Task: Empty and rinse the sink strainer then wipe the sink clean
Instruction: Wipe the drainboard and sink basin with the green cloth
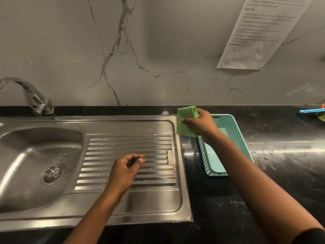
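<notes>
The steel sink [26, 145] fills the left of the view, with the round metal strainer [54, 172] seated in its drain. A ribbed drainboard [130, 143] lies to its right. My left hand [126, 168] hovers over the drainboard with its fingers curled in; nothing shows in it. My right hand [200, 123] holds a folded green cloth [186, 120] in the air above the drainboard's right edge, beside the basket.
A teal perforated basket [226, 131] sits on the black counter [281, 155] right of the sink. A chrome tap [33, 97] stands at the back left. A printed sheet [260, 32] hangs on the marble wall. Blue and green items [314, 112] lie far right.
</notes>
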The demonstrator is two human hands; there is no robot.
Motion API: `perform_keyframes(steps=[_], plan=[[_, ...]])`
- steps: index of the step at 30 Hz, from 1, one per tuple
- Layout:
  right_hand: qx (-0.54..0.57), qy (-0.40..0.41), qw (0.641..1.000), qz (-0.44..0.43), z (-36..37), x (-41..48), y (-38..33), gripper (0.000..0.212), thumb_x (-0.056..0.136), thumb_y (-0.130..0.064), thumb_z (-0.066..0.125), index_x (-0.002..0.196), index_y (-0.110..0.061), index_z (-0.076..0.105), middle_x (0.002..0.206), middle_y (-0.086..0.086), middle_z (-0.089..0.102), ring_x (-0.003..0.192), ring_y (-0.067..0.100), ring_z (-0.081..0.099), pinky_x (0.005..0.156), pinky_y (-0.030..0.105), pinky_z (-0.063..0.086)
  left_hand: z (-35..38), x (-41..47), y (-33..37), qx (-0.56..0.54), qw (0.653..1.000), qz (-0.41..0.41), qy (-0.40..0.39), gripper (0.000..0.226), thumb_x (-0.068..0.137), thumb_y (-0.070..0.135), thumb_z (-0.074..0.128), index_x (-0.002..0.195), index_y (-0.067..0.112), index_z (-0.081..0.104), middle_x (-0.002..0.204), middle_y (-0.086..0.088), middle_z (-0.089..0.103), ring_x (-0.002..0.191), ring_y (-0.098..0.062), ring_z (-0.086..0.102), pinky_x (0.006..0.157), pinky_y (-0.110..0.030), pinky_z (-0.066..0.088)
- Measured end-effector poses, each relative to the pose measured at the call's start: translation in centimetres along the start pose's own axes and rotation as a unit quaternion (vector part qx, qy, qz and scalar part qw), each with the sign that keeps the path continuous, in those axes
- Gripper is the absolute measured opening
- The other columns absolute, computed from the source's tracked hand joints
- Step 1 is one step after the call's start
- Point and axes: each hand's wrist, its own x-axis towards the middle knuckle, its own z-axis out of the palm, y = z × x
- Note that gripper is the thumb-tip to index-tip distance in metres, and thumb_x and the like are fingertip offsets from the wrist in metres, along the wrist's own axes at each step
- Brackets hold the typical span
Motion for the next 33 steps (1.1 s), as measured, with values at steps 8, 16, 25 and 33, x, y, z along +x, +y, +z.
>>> perform_keyframes(steps=[8, 16, 25, 33], plan=[[-0.217, 0.130, 0.965, -0.076, 7.4, 3.3, 0.6, 0.029, 0.083, -0.004, 0.058, 0.101, -0.020, 0.073, 0.091, 0.010, 0.075, 0.090, 0.035, 0.071, 0.070, 0.029, 0.045, -5.7, 0.9, -1.4, -0.005, 1.000, -0.003, 0.013, 0.015, 0.098, 0.019, 0.070, 0.102, 0.030, 0.078, 0.101, 0.010, 0.082, 0.096, -0.006, 0.077, 0.092, -0.037, 0.061], [-0.444, 0.035, 0.895, -0.018, 14.3, 7.1, 4.3, 0.060, 0.103, -0.015, 0.047, 0.161, -0.015, 0.029, 0.166, 0.019, 0.024, 0.155, 0.041, 0.017, 0.124, 0.055, 0.022, -11.7, 2.9, -2.9, 0.004, 1.000, -0.003, 0.015, 0.014, 0.095, 0.023, 0.072, 0.100, 0.034, 0.079, 0.101, 0.011, 0.082, 0.096, -0.005, 0.076, 0.091, -0.038, 0.061], [-0.464, -0.002, 0.884, -0.058, 28.6, 6.2, 2.4, 0.073, 0.108, -0.024, 0.044, 0.165, -0.015, 0.000, 0.170, 0.020, -0.008, 0.157, 0.041, -0.008, 0.128, 0.053, 0.003, -17.5, 3.8, -5.6, -0.002, 1.000, -0.017, 0.018, 0.023, 0.096, 0.019, 0.071, 0.097, 0.040, 0.079, 0.100, 0.008, 0.083, 0.095, -0.007, 0.077, 0.091, -0.036, 0.059], [-0.502, -0.217, 0.799, -0.251, 36.6, 3.4, 2.1, 0.078, 0.099, -0.016, 0.062, 0.163, -0.032, 0.021, 0.173, 0.001, 0.007, 0.159, 0.027, 0.006, 0.128, 0.047, 0.013, -19.0, 4.6, -5.8, -0.002, 1.000, -0.018, 0.025, 0.016, 0.096, 0.012, 0.071, 0.099, 0.026, 0.079, 0.095, 0.008, 0.083, 0.090, -0.005, 0.078, 0.089, -0.036, 0.059]])
